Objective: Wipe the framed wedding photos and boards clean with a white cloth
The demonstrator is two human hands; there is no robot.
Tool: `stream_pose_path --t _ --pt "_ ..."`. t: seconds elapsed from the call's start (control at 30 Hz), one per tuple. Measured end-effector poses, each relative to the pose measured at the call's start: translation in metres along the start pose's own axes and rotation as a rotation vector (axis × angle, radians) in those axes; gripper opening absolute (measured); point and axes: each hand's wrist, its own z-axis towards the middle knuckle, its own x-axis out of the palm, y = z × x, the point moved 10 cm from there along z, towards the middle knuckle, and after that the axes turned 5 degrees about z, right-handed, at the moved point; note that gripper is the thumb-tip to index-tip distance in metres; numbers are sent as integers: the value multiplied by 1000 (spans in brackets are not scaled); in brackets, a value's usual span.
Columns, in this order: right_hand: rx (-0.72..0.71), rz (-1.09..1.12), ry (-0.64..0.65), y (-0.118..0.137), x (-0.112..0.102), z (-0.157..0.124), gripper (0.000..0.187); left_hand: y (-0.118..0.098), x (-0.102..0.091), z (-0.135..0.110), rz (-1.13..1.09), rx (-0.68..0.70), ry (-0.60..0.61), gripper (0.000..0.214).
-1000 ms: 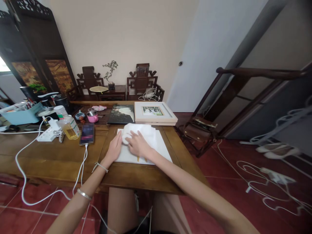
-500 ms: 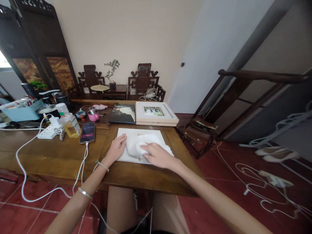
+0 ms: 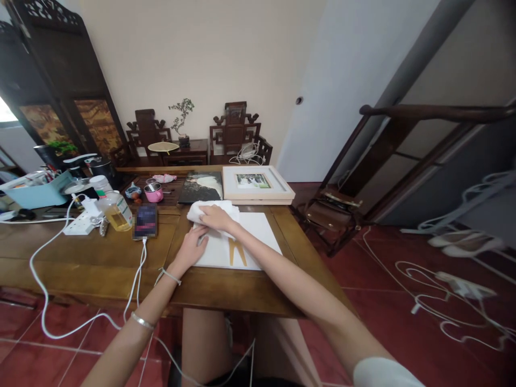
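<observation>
A white board [image 3: 258,236] lies flat on the wooden table [image 3: 201,287], with a tan two-pronged shape [image 3: 237,252] on its face, partly covered by my right forearm. My right hand [image 3: 215,217] grips a bunched white cloth [image 3: 226,205] and presses it on the board's far left corner. At the board's left edge rests my left hand [image 3: 194,246], its fingers laid out flat and just below the cloth. Part of the left fingertips is hidden near the cloth and right hand.
Beyond the board lie a dark picture panel [image 3: 201,187] and a pale framed picture [image 3: 278,188]. Leftward are a phone [image 3: 145,220] on a cable, a bottle of yellow liquid [image 3: 120,212], a power strip [image 3: 78,223] and a pink cup [image 3: 153,192]. A chair [image 3: 358,161] stands right.
My right hand has carried the white cloth from the board's middle to its far left corner. More of the tan shape now shows. My left hand stays at the left edge.
</observation>
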Motion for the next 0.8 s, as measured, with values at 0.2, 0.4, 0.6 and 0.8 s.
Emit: stream_pose_path --t 0.2,0.4,0.6,0.8 --pt "99 7 -67 -68 -32 -47 27 9 4 -3 -40 -14 -35 40" --pt "177 -28 -108 -105 -44 -116 23 11 6 -1 -47 -10 -38 40" --pt "76 3 30 -63 -28 -190 22 10 4 -1 -53 -17 -43 39" --pt "45 123 175 -46 -34 -224 20 9 4 -1 -30 -20 -46 41"
